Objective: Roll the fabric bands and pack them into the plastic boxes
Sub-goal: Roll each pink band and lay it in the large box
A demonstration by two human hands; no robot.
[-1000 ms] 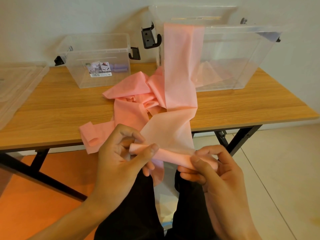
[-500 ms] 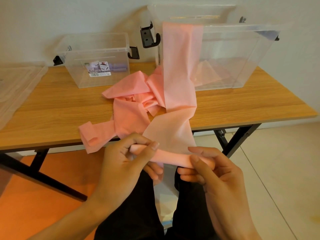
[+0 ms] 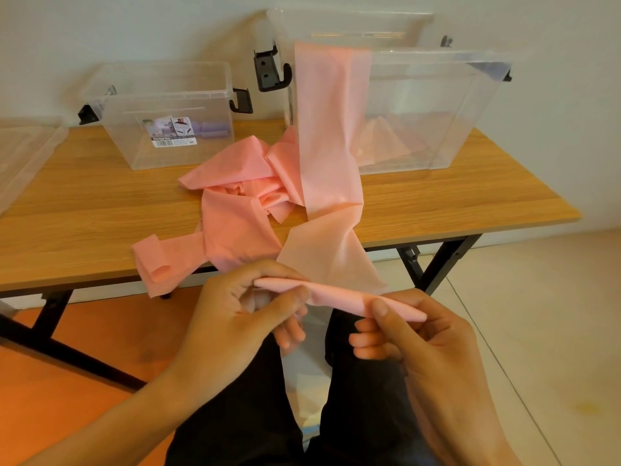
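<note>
Left hand (image 3: 235, 317) and right hand (image 3: 426, 334) each pinch one end of the fabric band's (image 3: 331, 146) rolled start, just off the table (image 3: 84, 213) edge. The remainder crosses the table into the large plastic box (image 3: 437, 112) on it.

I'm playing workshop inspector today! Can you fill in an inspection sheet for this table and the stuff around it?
Surface: wooden table, black legs.
Job's things: pink band hangs over the large box rim; its near end is a roll; more bands heaped on the table; small box at the left.
Clutter: clear lid at the left edge.
Hands: left hand and right hand both pinch the roll.
Cables: nothing seen.
Surroundings: white wall, orange mat, pale tiles.
</note>
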